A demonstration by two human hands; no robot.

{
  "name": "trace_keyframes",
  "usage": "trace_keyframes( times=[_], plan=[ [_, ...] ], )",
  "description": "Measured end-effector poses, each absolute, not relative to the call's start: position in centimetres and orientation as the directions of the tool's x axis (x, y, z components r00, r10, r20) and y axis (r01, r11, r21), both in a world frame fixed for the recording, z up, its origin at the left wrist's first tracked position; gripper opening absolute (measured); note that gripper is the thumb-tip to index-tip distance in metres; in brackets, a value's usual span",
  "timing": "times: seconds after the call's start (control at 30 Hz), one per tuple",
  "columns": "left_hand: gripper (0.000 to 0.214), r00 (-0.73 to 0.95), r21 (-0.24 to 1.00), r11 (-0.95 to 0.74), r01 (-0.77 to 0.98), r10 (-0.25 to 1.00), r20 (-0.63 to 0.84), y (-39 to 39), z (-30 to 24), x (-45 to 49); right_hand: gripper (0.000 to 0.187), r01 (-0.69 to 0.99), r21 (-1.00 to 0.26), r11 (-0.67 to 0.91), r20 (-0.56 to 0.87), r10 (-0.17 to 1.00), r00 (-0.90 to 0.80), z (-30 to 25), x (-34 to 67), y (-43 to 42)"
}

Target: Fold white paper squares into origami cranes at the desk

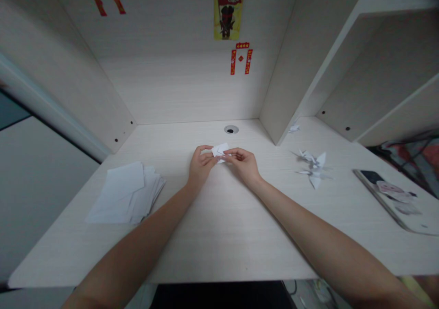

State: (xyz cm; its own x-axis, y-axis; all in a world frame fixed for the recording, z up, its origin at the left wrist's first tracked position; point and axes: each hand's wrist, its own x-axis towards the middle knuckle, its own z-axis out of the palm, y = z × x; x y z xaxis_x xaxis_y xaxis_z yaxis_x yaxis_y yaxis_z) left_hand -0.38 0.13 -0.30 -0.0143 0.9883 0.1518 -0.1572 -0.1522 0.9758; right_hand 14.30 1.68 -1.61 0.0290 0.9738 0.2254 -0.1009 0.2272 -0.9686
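Note:
A small folded piece of white paper (220,149) is held between both hands near the middle of the desk. My left hand (200,165) pinches its left side, with the thumb at the lower edge. On the other side, my right hand (244,163) grips the paper with thumb and fingertips. The two thumbs nearly meet at the bottom of the paper. Fold lines show on its face, while the fingers cover part of its lower edge.
A stack of white paper sheets (125,192) lies on the left of the desk (212,235). Several folded paper cranes (313,167) rest to the right, beyond an upright panel (291,71). A phone (398,201) lies at far right. Behind the hands is a round cable hole (231,129).

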Motion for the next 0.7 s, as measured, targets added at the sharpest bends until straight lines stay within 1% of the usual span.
trace_keyframes(
  times=[0.1,0.2,0.27,0.37,0.43,0.57,0.7],
  plan=[
    [0.058,-0.025,0.981,-0.15,-0.124,0.989,0.148,0.22,-0.46,-0.45,0.032,-0.098,-0.968,0.231,0.23,0.973,0.019,-1.7,14.23,1.64],
    [0.048,0.016,0.984,-0.151,-0.095,0.988,0.153,0.29,-0.45,-0.45,0.03,-0.112,-0.968,0.226,0.226,0.974,0.016,-1.85,14.25,1.71],
    [0.046,0.033,0.985,-0.155,-0.081,0.987,0.158,0.27,-0.4,-0.42,0.029,-0.115,-0.967,0.226,0.226,0.974,0.013,-1.97,14.28,1.81],
    [0.059,0.026,0.985,-0.155,-0.077,0.987,0.157,0.2,-0.44,-0.42,0.029,-0.122,-0.966,0.23,0.232,0.973,-0.003,-2.07,14.27,1.91],
    [0.063,0.026,0.984,-0.164,-0.074,0.986,0.166,0.18,-0.57,-0.44,0.028,-0.138,-0.963,0.231,0.235,0.972,-0.013,-2.02,14.19,1.91],
    [0.056,0.017,0.978,-0.201,-0.051,0.979,0.202,0.31,-0.82,-0.45,0.03,-0.216,-0.956,0.196,0.206,0.978,-0.021,-1.71,14.01,1.8],
    [0.049,-0.031,0.978,-0.205,-0.047,0.978,0.204,0.52,-0.89,-0.41,0.029,-0.264,-0.951,0.164,0.173,0.985,-0.012,-1.56,14.05,1.75]
  ],
)
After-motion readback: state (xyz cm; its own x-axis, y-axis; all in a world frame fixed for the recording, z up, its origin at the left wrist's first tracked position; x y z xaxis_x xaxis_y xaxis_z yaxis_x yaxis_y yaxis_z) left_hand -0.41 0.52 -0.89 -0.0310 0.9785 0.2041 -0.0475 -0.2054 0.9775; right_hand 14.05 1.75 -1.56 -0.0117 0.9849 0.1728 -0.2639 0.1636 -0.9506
